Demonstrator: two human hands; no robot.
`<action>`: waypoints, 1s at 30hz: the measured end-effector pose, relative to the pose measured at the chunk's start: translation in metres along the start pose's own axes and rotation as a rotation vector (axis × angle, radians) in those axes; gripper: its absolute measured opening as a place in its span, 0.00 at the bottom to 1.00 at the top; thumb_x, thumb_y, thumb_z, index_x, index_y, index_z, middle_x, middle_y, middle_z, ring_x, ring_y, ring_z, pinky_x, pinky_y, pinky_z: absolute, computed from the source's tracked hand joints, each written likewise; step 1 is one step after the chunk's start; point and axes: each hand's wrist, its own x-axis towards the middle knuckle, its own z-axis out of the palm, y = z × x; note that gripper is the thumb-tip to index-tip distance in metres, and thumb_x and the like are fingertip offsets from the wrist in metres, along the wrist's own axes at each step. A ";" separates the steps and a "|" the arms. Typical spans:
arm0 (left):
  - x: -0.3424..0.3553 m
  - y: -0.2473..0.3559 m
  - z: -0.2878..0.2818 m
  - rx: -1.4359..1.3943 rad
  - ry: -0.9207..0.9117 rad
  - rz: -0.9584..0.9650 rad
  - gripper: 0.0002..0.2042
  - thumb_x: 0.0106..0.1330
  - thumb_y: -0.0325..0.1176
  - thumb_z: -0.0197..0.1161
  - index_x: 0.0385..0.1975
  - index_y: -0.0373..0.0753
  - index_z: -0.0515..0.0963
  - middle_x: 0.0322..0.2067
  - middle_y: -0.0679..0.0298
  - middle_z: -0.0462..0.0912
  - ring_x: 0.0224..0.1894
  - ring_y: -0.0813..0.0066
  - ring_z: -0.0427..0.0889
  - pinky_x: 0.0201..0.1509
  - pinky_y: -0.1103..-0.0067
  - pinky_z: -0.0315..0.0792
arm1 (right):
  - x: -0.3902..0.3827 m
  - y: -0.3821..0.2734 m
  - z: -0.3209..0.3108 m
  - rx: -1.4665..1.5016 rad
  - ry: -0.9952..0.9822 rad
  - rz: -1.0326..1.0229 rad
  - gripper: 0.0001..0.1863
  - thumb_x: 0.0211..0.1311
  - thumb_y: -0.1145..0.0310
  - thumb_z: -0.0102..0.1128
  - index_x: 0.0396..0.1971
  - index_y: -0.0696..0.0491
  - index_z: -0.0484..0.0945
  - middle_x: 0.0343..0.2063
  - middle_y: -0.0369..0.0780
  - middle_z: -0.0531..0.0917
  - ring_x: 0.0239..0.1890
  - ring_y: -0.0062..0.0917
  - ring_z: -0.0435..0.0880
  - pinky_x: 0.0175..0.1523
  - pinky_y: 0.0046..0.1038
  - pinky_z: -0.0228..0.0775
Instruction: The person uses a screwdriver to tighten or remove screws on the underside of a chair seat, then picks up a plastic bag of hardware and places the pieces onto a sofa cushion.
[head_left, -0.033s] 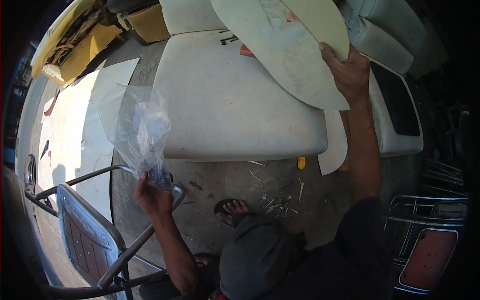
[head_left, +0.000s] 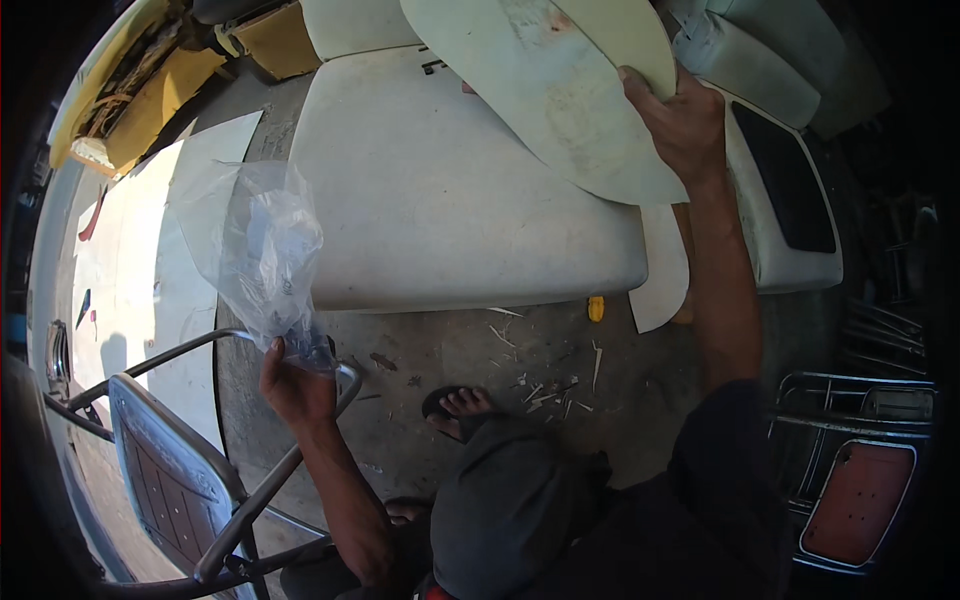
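Observation:
My left hand (head_left: 300,390) is closed round the lower end of a clear plastic bag (head_left: 272,245), which rises crumpled above my fingers. Whether something lies in the bag's bluish bottom, I cannot tell. Farther off on the right, my right hand (head_left: 680,125) grips the edge of a pale, curved sheet (head_left: 560,110), thumb on the near face. A second pale layer (head_left: 635,45) lies along its far side. The sheet hangs over a white padded seat (head_left: 460,200) and covers part of its far right corner.
A metal-framed chair (head_left: 172,470) leans by my left arm. White sheets (head_left: 190,240) lie at the left. A yellow object (head_left: 596,308), pale scraps (head_left: 540,395) and another cut sheet (head_left: 662,270) are near the seat's front. Stacked chair frames (head_left: 858,500) stand at the right.
The whole view has shifted slightly, so the seat and the hands sit a little farther left and up. Both hands keep their hold on the bag and the sheet.

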 end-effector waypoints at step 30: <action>0.061 -0.065 0.086 0.890 0.055 0.022 0.27 0.68 0.36 0.61 0.66 0.30 0.70 0.64 0.50 0.72 0.67 0.53 0.70 0.66 0.65 0.71 | -0.493 -0.249 -0.177 -0.279 -0.876 0.997 0.21 0.62 0.66 0.64 0.55 0.56 0.81 0.47 0.50 0.86 0.48 0.46 0.86 0.55 0.40 0.78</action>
